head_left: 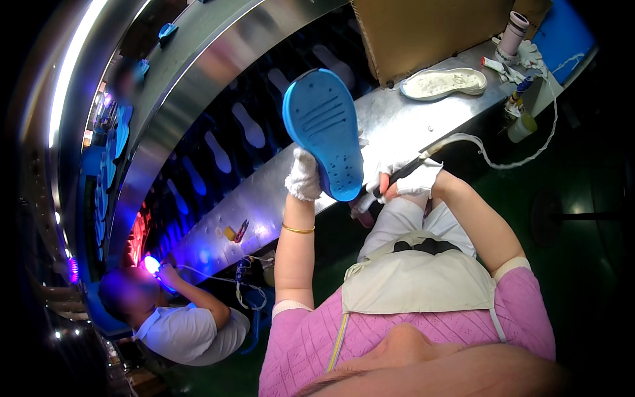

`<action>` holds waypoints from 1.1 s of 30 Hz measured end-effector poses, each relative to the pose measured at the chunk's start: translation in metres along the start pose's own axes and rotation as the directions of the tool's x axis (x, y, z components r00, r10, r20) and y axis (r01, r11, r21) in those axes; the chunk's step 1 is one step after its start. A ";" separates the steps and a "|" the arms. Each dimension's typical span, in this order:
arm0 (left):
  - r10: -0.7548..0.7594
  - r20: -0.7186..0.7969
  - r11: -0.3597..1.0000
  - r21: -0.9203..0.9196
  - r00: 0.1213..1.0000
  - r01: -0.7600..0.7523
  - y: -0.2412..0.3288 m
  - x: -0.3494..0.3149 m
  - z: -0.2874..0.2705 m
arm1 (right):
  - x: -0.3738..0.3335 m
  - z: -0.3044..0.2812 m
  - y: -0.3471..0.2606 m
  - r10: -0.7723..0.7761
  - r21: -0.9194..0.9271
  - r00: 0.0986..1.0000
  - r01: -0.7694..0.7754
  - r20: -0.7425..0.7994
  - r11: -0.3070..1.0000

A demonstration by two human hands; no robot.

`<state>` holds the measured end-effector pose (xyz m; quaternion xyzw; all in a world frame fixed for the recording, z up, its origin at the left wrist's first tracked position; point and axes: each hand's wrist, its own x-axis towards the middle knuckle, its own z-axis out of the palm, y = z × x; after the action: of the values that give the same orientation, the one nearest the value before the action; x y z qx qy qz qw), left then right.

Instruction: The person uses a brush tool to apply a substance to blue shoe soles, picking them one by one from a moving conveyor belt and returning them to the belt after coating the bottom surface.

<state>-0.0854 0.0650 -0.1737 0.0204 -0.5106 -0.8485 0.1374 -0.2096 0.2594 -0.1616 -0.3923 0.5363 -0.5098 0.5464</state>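
Left hand gripping blue shoe raised sole-up above tabletop, right hand closed around hosed tool at the shoe's lower edge, apparently angled for reach; white shoe aside.

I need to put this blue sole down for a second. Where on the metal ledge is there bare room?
The metal ledge is bare between the white shoe and the blue sole, held up by the left hand. Another bare stretch runs down-left toward the small yellow piece. The far right end is crowded with a tube, rags and cup.
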 end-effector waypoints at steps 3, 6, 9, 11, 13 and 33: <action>-0.060 -0.029 0.997 -0.060 0.998 0.058 0.002 0.006 0.009 | 0.002 0.007 -0.002 -0.229 -0.059 0.964 0.223 -0.138 0.973; -0.240 -0.123 0.970 0.020 0.963 0.244 0.016 0.014 0.020 | 0.009 0.010 0.008 -0.250 -0.417 0.962 0.183 -0.112 0.890; -0.318 -0.197 0.922 0.163 0.927 0.351 0.013 0.017 0.007 | 0.004 0.014 0.001 -0.098 -0.573 0.987 0.008 -0.126 0.820; -0.316 -0.187 0.922 0.170 0.930 0.348 0.009 0.019 0.004 | 0.006 0.007 0.000 -0.004 -0.471 0.997 -0.031 -0.073 0.881; -0.333 -0.272 0.919 0.122 0.903 0.376 0.007 0.020 0.007 | 0.008 0.002 0.006 -0.124 -0.147 0.989 0.110 -0.085 0.983; -0.094 -0.377 0.995 -0.012 0.922 0.096 0.020 0.004 -0.002 | -0.001 -0.019 -0.013 -0.317 -0.310 0.935 0.257 -0.161 0.915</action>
<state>-0.0851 0.0530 -0.1570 0.2080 -0.4759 -0.8328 0.1916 -0.2299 0.2608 -0.1513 -0.4859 0.5941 -0.5408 0.3442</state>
